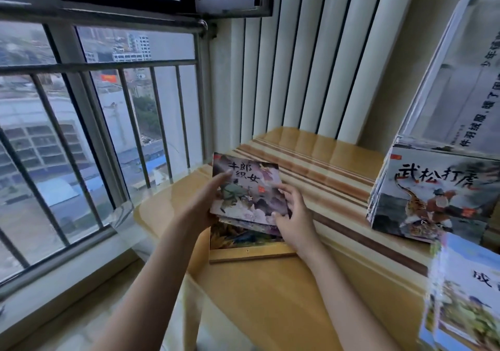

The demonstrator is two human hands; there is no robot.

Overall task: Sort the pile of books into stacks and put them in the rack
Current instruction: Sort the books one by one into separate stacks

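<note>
A small stack of thin picture books [247,191], its top cover pale purple with black characters, is held tilted over the wooden rack [249,256]. My left hand [208,202] grips the stack's left edge, fingers over the cover. My right hand [290,215] pinches its lower right corner. Under the stack, a darker book [243,237] lies in the rack's slot. A tall stack of books with a tiger cover [433,202] stands at the right. Another stack with a blue and green cover [465,296] sits at the lower right.
The rack is part of a yellow wooden unit [270,296] beside a striped cloth-covered top [324,166]. A barred window [94,120] runs along the left. A ribbed white wall [297,66] is behind. A large upright book leans at the far right [460,80].
</note>
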